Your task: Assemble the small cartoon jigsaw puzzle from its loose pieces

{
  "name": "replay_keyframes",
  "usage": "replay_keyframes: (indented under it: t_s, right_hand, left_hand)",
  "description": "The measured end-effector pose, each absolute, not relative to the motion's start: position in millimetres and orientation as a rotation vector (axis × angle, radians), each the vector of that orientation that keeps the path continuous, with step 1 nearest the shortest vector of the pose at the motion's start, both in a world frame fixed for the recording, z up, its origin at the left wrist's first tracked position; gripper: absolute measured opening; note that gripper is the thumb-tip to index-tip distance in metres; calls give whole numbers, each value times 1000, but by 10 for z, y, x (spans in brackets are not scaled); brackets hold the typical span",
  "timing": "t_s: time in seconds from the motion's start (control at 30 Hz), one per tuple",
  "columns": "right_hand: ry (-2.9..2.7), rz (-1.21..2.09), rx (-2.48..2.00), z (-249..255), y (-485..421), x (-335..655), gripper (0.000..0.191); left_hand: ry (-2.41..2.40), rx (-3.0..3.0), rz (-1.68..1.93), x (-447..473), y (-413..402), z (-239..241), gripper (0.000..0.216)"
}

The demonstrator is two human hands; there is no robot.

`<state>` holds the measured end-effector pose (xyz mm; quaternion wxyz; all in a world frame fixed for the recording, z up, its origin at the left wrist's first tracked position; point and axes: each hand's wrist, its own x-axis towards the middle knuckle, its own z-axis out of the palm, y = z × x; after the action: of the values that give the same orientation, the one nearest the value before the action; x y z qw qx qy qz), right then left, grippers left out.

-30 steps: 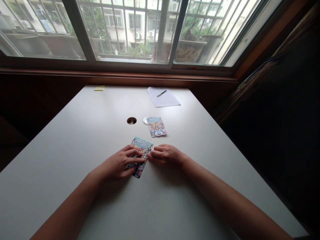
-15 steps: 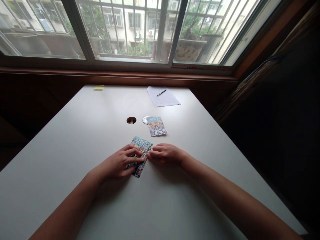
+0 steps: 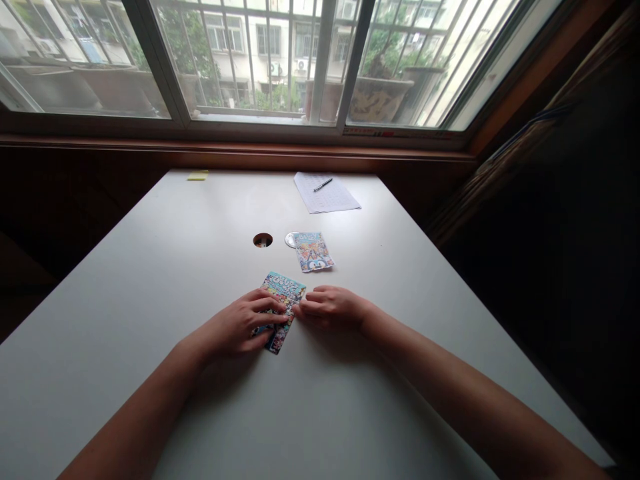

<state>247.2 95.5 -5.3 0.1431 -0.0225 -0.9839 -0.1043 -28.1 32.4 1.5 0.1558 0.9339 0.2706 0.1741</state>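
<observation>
A colourful printed packet [image 3: 284, 285] with pale lettering on a turquoise top band lies tilted on the white table. My left hand [image 3: 247, 321] rests across its left side, fingers spread and pressing on its face, covering part of the print. At the packet's right edge, my right hand [image 3: 330, 307] is closed in a pinch, its thumb and fingertips on that edge. Just beyond lies a second piece [image 3: 313, 253] with similar print and an uneven lower edge. It partly covers a round silvery disc [image 3: 290, 239].
The white table [image 3: 125, 287] has a round cable hole [image 3: 263, 241]. Near its far edge are a yellow sticky note [image 3: 198, 175] and paper sheets [image 3: 335, 199] with a pen [image 3: 323, 185] on top. A barred window [image 3: 260, 60] stands behind, and a dark curtain hangs at right.
</observation>
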Motion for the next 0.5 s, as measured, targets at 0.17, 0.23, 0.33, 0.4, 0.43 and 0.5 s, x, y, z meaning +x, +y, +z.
replay_keyframes:
  t_s: [0.17, 0.23, 0.33, 0.4, 0.43, 0.5]
  right_hand:
    - [-2792, -290, -85, -54, 939, 2472, 17]
    - [-2792, -295, -89, -60, 935, 2469, 20]
    - [-2828, -290, -100, -70, 937, 2471, 25]
    - [-2816, -231, -114, -70, 941, 2476, 25]
    - [-2799, -189, -116, -66, 943, 2479, 24]
    - [-2760, -121, -117, -54, 943, 2483, 22]
  left_hand:
    - [768, 2677, 517, -274, 314, 31, 51]
    - [764, 2679, 529, -270, 312, 36, 50]
    - [766, 2681, 535, -268, 311, 40, 49]
    - [766, 2683, 534, -269, 312, 41, 49]
    - [765, 2684, 534, -270, 314, 40, 49]
    - [762, 2687, 530, -272, 316, 38, 50]
